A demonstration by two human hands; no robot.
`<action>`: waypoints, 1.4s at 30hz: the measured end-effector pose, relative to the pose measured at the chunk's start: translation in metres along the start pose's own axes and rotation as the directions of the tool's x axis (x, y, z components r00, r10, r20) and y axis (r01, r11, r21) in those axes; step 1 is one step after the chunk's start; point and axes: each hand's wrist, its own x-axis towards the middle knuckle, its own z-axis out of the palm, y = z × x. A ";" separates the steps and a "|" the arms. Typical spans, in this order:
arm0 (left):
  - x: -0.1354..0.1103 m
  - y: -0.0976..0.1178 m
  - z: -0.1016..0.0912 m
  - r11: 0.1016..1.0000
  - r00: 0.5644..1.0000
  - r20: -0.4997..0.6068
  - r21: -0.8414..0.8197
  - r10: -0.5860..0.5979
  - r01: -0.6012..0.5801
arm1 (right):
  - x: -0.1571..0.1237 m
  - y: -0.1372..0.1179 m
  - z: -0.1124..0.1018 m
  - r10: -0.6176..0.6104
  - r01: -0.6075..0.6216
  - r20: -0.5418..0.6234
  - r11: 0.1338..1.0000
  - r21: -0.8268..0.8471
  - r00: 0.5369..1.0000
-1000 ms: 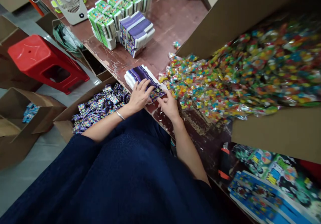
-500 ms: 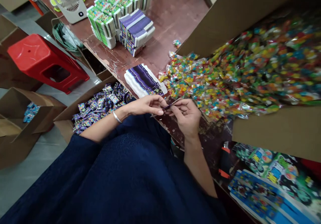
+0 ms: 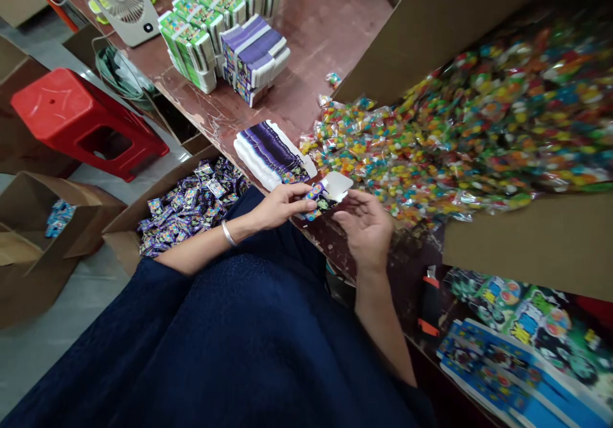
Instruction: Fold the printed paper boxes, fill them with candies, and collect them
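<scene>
My left hand [image 3: 280,203] pinches a small purple printed carton [image 3: 324,193] with its white flap up, held above the table's near edge. My right hand [image 3: 366,223] is beside it, palm up, fingers loosely curled at the carton's right end. Just beyond lies a fanned stack of flat purple cartons [image 3: 269,153] on the brown table [image 3: 316,38]. A heap of clear packets of coloured candy [image 3: 431,134] spills from a big tipped cardboard box [image 3: 431,32] to the right.
Stacks of green and purple folded cartons [image 3: 225,38] and a small white fan [image 3: 119,0] stand at the table's far left. A cardboard box of purple filled cartons [image 3: 191,201] sits on the floor, with a red stool [image 3: 81,121] beyond. Printed blue sheets [image 3: 507,351] lie lower right.
My hands lifted one flat carton off the fanned stack, drew it toward me and have now opened it into shape with the flap up.
</scene>
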 end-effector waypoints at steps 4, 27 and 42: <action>0.000 -0.018 0.018 0.999 0.980 -0.199 -0.050 -0.017 0.007 | -0.013 0.012 0.019 0.029 -0.036 -0.058 0.993 -0.115 0.998; -0.003 -0.018 0.008 0.997 0.995 -0.053 0.005 0.081 -0.081 | 0.006 0.025 0.030 -0.164 0.168 -0.169 0.986 0.011 0.972; -0.006 -0.010 0.007 0.988 0.992 -0.038 0.097 0.122 -0.118 | 0.029 0.013 0.006 0.031 -0.032 0.088 0.999 0.014 0.996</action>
